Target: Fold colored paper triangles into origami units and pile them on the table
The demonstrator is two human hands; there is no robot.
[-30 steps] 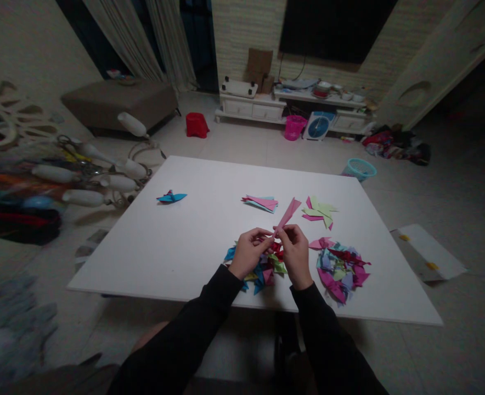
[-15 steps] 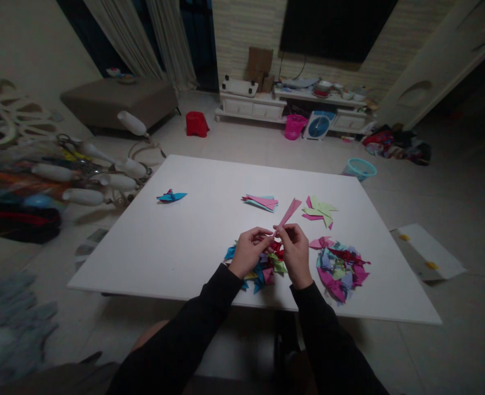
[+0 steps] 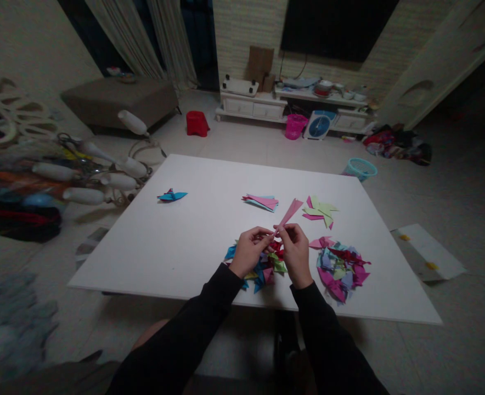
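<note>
A long pink piece of folded paper [image 3: 291, 212] points up and away to the right between my two hands. My left hand [image 3: 251, 249] pinches its near end with the fingertips. Thumb and fingers of my right hand [image 3: 294, 252] close on it from the other side, touching the left fingertips. Below both hands lies a pile of colourful folded paper pieces [image 3: 260, 278], partly hidden by them. Right of my right hand is a second pile of folded paper [image 3: 342, 272]. Beyond the hands are a stack of narrow folded strips [image 3: 262, 202] and some green and pink folded pieces [image 3: 321, 210].
The white table [image 3: 135, 247] carries a blue folded paper piece [image 3: 172, 196] at its far left. A lamp with several white shades [image 3: 84, 196] stands close by the left edge. On the floor are a turquoise basket [image 3: 361, 168] and a red stool [image 3: 197, 124].
The far end of the pink folded paper looks slightly more spread and shifted a little to the right. Both hands stay almost in place.
</note>
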